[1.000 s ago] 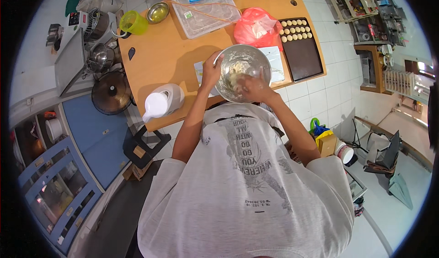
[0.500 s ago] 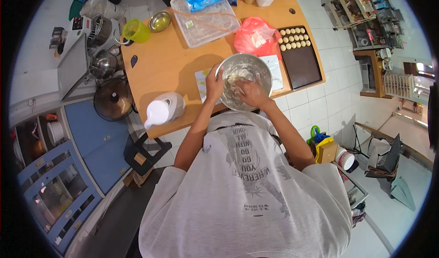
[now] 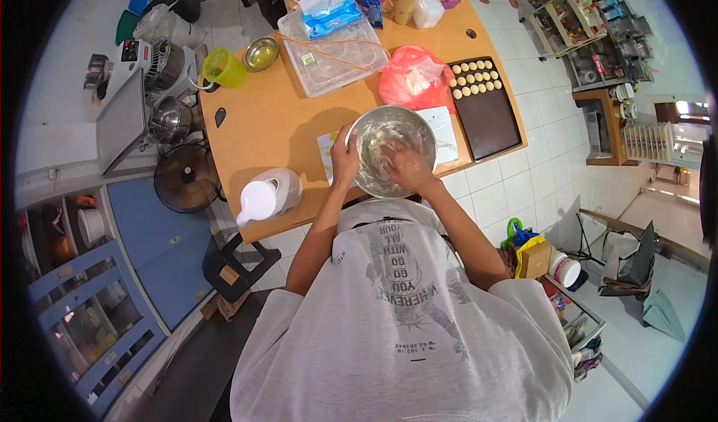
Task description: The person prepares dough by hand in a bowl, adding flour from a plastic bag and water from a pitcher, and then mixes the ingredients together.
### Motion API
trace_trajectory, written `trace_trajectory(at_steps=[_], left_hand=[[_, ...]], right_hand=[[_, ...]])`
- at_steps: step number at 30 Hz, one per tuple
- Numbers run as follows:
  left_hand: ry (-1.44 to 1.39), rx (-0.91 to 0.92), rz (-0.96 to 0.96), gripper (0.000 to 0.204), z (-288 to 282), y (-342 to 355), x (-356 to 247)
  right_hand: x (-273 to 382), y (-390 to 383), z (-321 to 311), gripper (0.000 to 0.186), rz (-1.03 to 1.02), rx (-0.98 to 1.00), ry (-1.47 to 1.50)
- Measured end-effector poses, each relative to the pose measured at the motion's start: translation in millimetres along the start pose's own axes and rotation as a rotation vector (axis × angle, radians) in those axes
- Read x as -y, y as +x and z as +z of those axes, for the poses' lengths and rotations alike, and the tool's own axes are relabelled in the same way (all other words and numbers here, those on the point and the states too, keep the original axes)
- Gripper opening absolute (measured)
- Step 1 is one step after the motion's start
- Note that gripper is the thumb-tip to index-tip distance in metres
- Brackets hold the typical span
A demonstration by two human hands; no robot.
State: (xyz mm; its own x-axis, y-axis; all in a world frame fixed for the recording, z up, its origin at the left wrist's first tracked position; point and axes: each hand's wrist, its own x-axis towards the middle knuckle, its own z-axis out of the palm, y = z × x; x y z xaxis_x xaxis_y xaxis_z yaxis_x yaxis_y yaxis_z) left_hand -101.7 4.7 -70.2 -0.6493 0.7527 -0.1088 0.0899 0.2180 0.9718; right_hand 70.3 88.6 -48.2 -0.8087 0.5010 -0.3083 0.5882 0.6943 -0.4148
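A steel mixing bowl (image 3: 372,185) stands at the near edge of the table, its inside wall smeared with pale paste. My left hand (image 3: 345,157) grips its left rim, thumb toward the inside. Down in the bowl, my right hand (image 3: 409,167) has its fingers curled into soft, pale dough (image 3: 386,150); the fingertips are partly hidden in it. Sheets of printed paper (image 3: 444,134) lie partly under the bowl. Just beyond it is a red plastic bag (image 3: 407,85) with something whitish on it.
Right of the bowl, a dark baking tray (image 3: 488,126) carries several small round dough balls (image 3: 473,93) at its far end. A white jug (image 3: 262,197) stands at near left. Farther back are a yellow-green cup (image 3: 224,69), a small metal bowl (image 3: 262,54) and a clear lidded container (image 3: 336,70).
The view has tilted, so the table sits slightly lower in it. My right hand has moved a little to the right within the bowl. My left hand keeps its grip on the rim.
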Motion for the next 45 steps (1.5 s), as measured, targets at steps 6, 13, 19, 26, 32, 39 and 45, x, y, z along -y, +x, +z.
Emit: trace_trajectory(at_steps=[6,13,19,26,32,39,45], left_hand=[[0.077,-0.054,0.097,0.035,11,-8,16],[0.011,0.008,0.008,0.037,1,-1,6],[0.022,0.033,0.021,0.035,7,-1,10],[0.041,0.014,0.085,0.030,-8,8,8],[0.023,0.024,0.066,0.029,-7,5,0],[0.047,-0.004,0.078,0.028,-9,6,9],[0.089,0.008,0.116,0.028,-3,3,3]], right_hand=[[17,13,54,0.063,-0.052,-0.220,-0.058],[0,-6,-5,0.053,-0.127,0.175,-0.055],[-2,7,38,0.067,-0.055,-0.284,-0.086],[29,10,-15,0.062,-0.169,0.250,0.043],[-15,-2,31,0.057,-0.123,-0.235,-0.242],[24,-13,-7,0.063,0.086,0.124,-0.104],[-1,-2,28,0.064,-0.058,-0.173,-0.348]])
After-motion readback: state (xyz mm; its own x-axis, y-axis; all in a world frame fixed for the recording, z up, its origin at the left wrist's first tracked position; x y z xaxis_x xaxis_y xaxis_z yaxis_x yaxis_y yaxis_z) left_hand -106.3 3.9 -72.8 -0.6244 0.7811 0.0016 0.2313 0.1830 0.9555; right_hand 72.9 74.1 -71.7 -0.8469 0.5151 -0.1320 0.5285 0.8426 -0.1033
